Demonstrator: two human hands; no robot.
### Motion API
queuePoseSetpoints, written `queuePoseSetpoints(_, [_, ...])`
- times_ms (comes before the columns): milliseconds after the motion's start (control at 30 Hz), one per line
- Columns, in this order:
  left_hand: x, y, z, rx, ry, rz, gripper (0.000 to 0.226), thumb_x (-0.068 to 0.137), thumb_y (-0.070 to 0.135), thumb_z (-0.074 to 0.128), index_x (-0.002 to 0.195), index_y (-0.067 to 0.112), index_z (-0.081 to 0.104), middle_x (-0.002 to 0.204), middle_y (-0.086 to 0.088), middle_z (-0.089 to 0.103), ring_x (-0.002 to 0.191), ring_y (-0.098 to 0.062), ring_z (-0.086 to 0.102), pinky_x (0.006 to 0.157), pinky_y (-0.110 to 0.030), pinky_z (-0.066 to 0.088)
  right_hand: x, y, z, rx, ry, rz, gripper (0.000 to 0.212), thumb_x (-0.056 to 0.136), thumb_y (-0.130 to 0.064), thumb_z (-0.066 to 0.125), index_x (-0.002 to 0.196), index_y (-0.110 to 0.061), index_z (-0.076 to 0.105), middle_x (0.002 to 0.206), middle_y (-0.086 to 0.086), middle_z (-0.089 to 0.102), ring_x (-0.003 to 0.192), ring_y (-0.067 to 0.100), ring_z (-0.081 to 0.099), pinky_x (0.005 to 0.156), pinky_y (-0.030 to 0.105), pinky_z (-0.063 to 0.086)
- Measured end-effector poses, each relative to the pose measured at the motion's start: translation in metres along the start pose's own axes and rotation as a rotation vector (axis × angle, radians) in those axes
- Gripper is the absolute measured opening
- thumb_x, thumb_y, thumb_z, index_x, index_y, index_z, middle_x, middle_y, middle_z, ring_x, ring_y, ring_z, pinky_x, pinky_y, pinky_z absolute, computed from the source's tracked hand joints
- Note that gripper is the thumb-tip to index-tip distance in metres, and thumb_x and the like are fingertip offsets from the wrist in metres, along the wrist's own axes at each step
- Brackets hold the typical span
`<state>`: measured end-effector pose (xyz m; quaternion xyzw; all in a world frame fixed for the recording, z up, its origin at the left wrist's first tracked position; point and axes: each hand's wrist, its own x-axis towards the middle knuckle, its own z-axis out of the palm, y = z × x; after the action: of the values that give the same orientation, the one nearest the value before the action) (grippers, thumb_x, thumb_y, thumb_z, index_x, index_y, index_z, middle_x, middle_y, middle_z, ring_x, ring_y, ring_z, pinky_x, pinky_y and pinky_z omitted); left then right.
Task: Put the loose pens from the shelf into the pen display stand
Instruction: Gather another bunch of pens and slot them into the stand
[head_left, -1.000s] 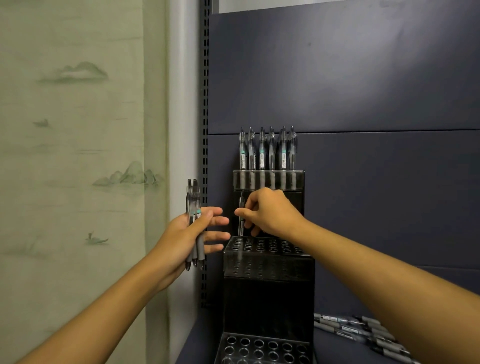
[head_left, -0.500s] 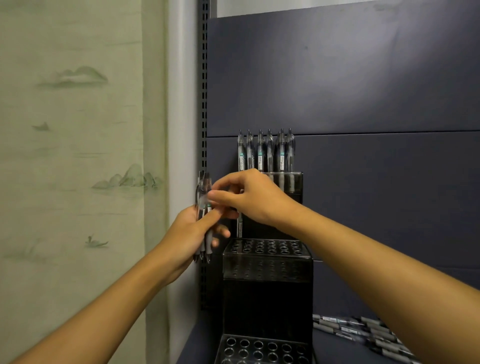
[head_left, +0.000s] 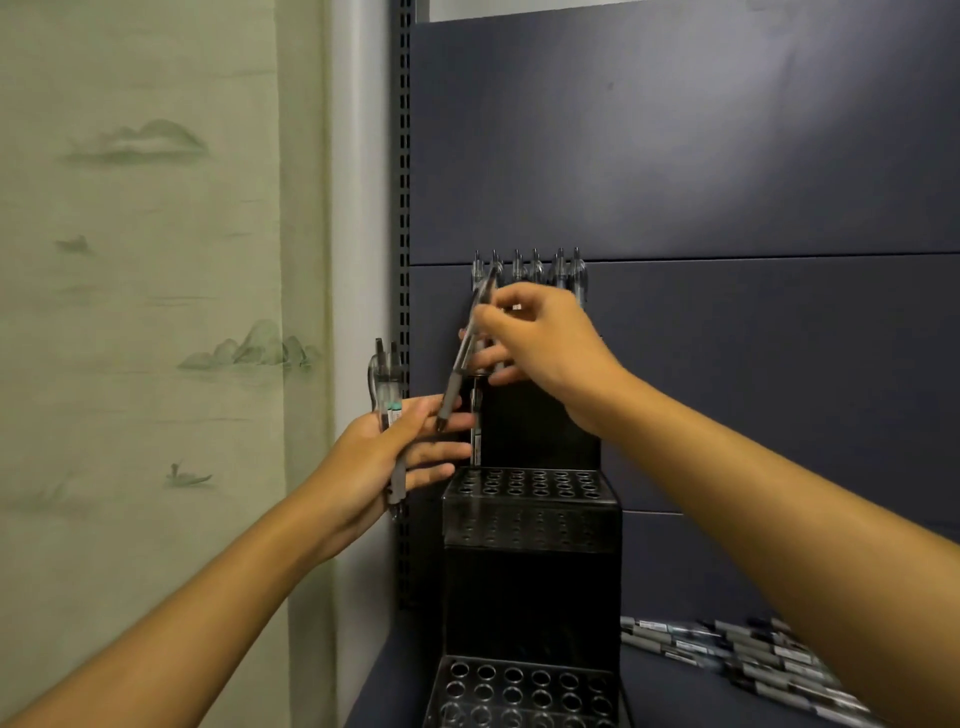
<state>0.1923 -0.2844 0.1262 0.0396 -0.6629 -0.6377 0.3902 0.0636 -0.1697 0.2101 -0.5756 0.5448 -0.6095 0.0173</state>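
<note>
A black tiered pen display stand (head_left: 530, 512) with rows of round holes stands on the shelf against the dark back panel. Several pens (head_left: 530, 270) stand in its top tier, and one pen (head_left: 476, 431) stands at the left of the middle tier. My left hand (head_left: 387, 457) grips a small bunch of pens (head_left: 385, 387) upright, left of the stand. My right hand (head_left: 540, 343) pinches a single pen (head_left: 465, 353), which slants with its tip down over my left fingers. Loose pens (head_left: 748, 654) lie on the shelf at lower right.
A slotted metal upright (head_left: 404, 208) runs down the shelf's left edge. Left of it is a pale wall with a faint landscape print (head_left: 140, 312). The stand's lowest tier (head_left: 524, 693) sits at the bottom of the view with its holes unfilled.
My right hand left the pen standing in the middle tier, reached to my left hand, and has drawn one pen out of the bunch, lifting it up and to the right.
</note>
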Motion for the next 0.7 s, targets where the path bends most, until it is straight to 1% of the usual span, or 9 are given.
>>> queuePoseSetpoints(67, [-0.001,-0.003,-0.005,0.008,0.014,-0.013,0.030,0.102,0.025,0.040,0.117,0.012,0.063,0.109,-0.007,0.075,0.088,-0.020,0.074,0.079,-0.030,0.059,0.001,-0.001,-0.008,0.012,0.050,-0.009,0.011,0.096,-0.014,0.060,0.102,-0.008,0.067,0.093,0.011,0.074,0.075,0.025,0.074,0.059,0.027,0.060])
queuePoseSetpoints(167, [-0.002,-0.008,-0.015,0.031,0.042,-0.033,0.031,0.102,0.025,0.040,0.119,0.012,0.063,0.111,-0.005,0.074,0.090,-0.020,0.073,0.081,-0.031,0.058,0.003,0.007,-0.020,-0.148,0.113,-0.054,0.012,0.096,-0.019,0.062,0.105,-0.011,0.066,0.090,0.009,0.073,0.071,0.017,0.075,0.061,0.025,0.061])
queuePoseSetpoints(233, [-0.001,-0.011,-0.020,0.039,0.067,-0.051,0.031,0.102,0.025,0.041,0.119,0.012,0.064,0.112,-0.006,0.074,0.090,-0.020,0.073,0.080,-0.030,0.059,0.003,0.016,-0.026,-0.208,0.129,-0.035,0.015,0.096,-0.020,0.063,0.108,-0.012,0.065,0.090,0.007,0.072,0.068,0.014,0.074,0.060,0.021,0.059])
queuePoseSetpoints(333, [-0.002,-0.014,-0.024,0.041,0.078,-0.071,0.030,0.101,0.026,0.043,0.119,0.013,0.064,0.109,-0.005,0.075,0.087,-0.019,0.074,0.076,-0.029,0.060,0.000,0.031,-0.029,-0.239,0.114,0.001,0.013,0.097,-0.021,0.063,0.106,-0.013,0.065,0.092,0.006,0.073,0.067,0.012,0.074,0.058,0.019,0.058])
queuePoseSetpoints(500, [-0.003,-0.017,-0.025,0.034,0.075,-0.074,0.029,0.100,0.026,0.046,0.117,0.014,0.065,0.103,-0.005,0.076,0.082,-0.017,0.073,0.074,-0.028,0.060,-0.005,0.048,-0.024,-0.234,0.095,0.046,0.004,0.097,-0.020,0.062,0.098,-0.016,0.064,0.092,0.009,0.073,0.068,0.014,0.074,0.060,0.022,0.059])
queuePoseSetpoints(600, [-0.004,-0.018,-0.026,0.018,0.079,-0.075,0.029,0.101,0.025,0.045,0.118,0.013,0.065,0.099,-0.003,0.076,0.080,-0.017,0.073,0.072,-0.027,0.060,-0.006,0.053,-0.019,-0.254,0.074,0.063,0.011,0.097,-0.021,0.062,0.102,-0.012,0.066,0.091,0.007,0.074,0.068,0.013,0.074,0.060,0.021,0.059])
queuePoseSetpoints(700, [-0.004,-0.019,-0.028,0.006,0.082,-0.076,0.029,0.101,0.025,0.045,0.119,0.014,0.065,0.099,-0.003,0.076,0.080,-0.017,0.073,0.071,-0.027,0.060,-0.008,0.058,-0.013,-0.284,0.037,0.069,0.015,0.097,-0.022,0.062,0.108,-0.013,0.065,0.091,0.006,0.074,0.069,0.013,0.074,0.064,0.025,0.061])
